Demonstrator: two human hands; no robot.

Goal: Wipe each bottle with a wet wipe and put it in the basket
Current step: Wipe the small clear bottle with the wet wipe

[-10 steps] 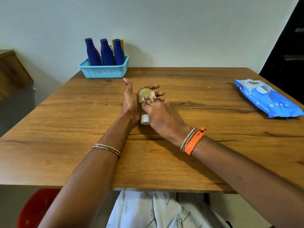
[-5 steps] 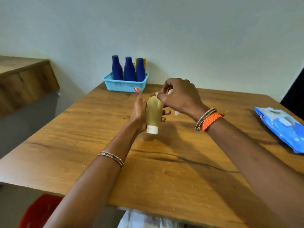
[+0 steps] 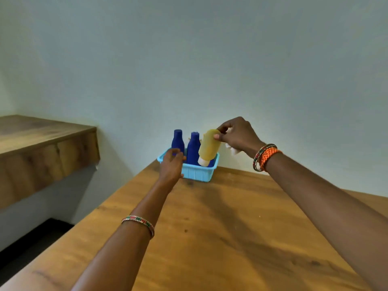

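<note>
Holding a yellow bottle (image 3: 210,146) over a light blue basket (image 3: 196,172), the right hand (image 3: 237,134) pinches the bottle's upper end between thumb and curled fingers. The bottle hangs tilted, with its white cap (image 3: 203,161) pointing down and sitting at the basket's rim on the right side. A scrap of white wet wipe (image 3: 233,149) pokes out from under the same hand, tucked against the palm.

The left hand (image 3: 172,162) is at the near left corner of the basket, its fingers loosely curled against the rim; whether it actually grips the rim cannot be told from this angle.

Two dark blue bottles (image 3: 193,148) stand upright inside the basket, side by side, behind and to the left of the yellow one.

The basket sits at the far edge of a wooden counter (image 3: 220,238), close to a pale wall (image 3: 189,59). Both forearms stretch across the counter toward it. The right wrist wears orange braided bracelets (image 3: 265,157), and the left forearm wears a thin beaded bangle (image 3: 138,222). To the left, apart from the counter, a wooden shelf (image 3: 42,139) juts out from the wall.
</note>
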